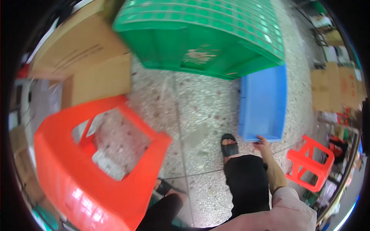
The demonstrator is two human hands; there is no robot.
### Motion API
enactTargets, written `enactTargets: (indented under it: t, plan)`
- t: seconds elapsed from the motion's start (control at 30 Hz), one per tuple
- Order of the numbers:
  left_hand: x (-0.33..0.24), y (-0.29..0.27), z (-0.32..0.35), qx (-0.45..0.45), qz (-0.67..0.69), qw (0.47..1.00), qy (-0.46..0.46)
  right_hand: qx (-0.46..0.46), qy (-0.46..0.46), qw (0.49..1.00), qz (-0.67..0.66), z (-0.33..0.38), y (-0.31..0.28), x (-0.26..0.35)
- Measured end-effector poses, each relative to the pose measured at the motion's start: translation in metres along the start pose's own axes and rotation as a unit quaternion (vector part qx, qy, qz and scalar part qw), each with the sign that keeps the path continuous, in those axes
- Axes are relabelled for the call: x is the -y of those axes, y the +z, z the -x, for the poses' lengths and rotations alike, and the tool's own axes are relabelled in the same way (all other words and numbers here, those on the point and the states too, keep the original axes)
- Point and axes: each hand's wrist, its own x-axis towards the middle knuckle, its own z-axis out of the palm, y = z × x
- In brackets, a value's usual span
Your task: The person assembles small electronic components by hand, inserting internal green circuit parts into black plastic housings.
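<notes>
My right hand [263,143] reaches down to the near rim of a shallow blue tray [264,104] lying on the speckled floor [200,104]; my fingers [259,140] curl over that edge, closed on it, with the thumb side hidden under the rim. My bare forearm runs back from the tray to a pale pink sleeve at the lower edge. My left hand is out of sight.

Just left of the tray's near corner, my foot in a black sandal [229,144] stands flat on the floor, with my dark trouser leg beside the reaching arm. My other sandalled foot [165,187] shows further left of the tray. The tray's far end touches, or slips slightly under, a big green crate [200,34] turned bottom up.

Right of the tray, a small red plastic stool [310,163] stands near cardboard and clutter. Well to the left of the tray, a large red crate [96,169] tilts, its open side showing the floor through it. Behind that, further left of the tray, are brown cardboard boxes [83,57].
</notes>
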Motion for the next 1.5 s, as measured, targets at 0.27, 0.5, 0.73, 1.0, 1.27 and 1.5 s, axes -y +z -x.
enactTargets:
  t: [0.27,0.5,0.73,1.0,1.27,1.5]
  plan:
    - [0.070,-0.109,-0.003,0.016,-0.008,0.999,-0.032,-0.047,-0.053,0.995,-0.065,0.181,-0.089,0.152]
    - [-0.002,-0.148,-0.053,0.078,0.113,0.964,-0.226,-0.047,-0.055,0.997,-0.035,0.464,-0.190,0.273]
    - [-0.047,-0.187,-0.093,0.121,0.317,0.887,-0.313,-0.004,-0.097,0.994,-0.050,0.602,-0.181,0.332]
    - [-0.162,-0.267,-0.185,0.305,0.644,0.605,-0.355,0.091,-0.133,0.987,-0.012,0.662,0.115,0.357]
    - [-0.239,-0.339,-0.284,0.386,0.771,0.415,-0.292,0.280,-0.091,0.953,0.072,0.657,0.349,0.330]
    - [-0.177,-0.322,-0.339,0.227,0.763,0.452,-0.403,0.328,-0.123,0.928,0.128,0.766,0.486,0.290]
